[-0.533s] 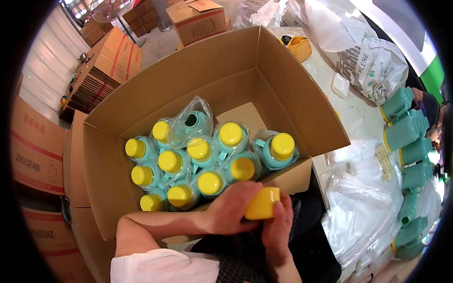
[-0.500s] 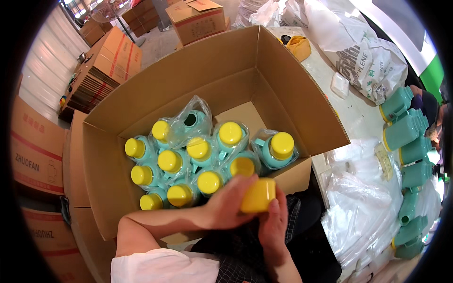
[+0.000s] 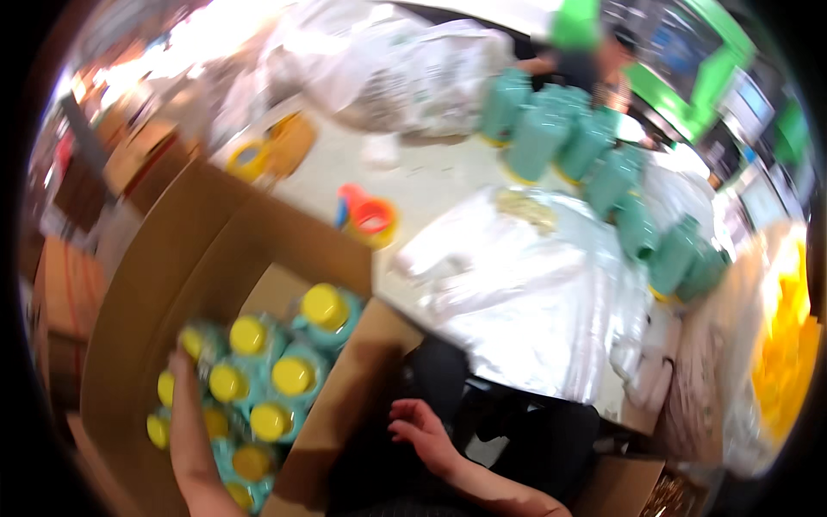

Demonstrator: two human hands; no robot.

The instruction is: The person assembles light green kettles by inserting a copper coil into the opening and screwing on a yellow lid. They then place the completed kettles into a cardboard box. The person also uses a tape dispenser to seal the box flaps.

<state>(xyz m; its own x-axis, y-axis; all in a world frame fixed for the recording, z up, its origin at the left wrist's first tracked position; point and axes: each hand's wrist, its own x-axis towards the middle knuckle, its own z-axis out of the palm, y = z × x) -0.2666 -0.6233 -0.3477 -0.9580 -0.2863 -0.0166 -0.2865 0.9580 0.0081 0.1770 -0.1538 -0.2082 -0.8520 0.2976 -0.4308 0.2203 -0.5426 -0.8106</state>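
Bottles point(image 3: 258, 379) surround left hand point(image 3: 183, 362); right hand point(image 3: 424, 432) hovers outside carton point(image 3: 155, 284).

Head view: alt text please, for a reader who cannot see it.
Blurred view: the left hand reaches into a cardboard box among yellow-capped teal bottles; the right hand hangs empty beside it. More teal bottles and clear plastic bags cover the table beyond.
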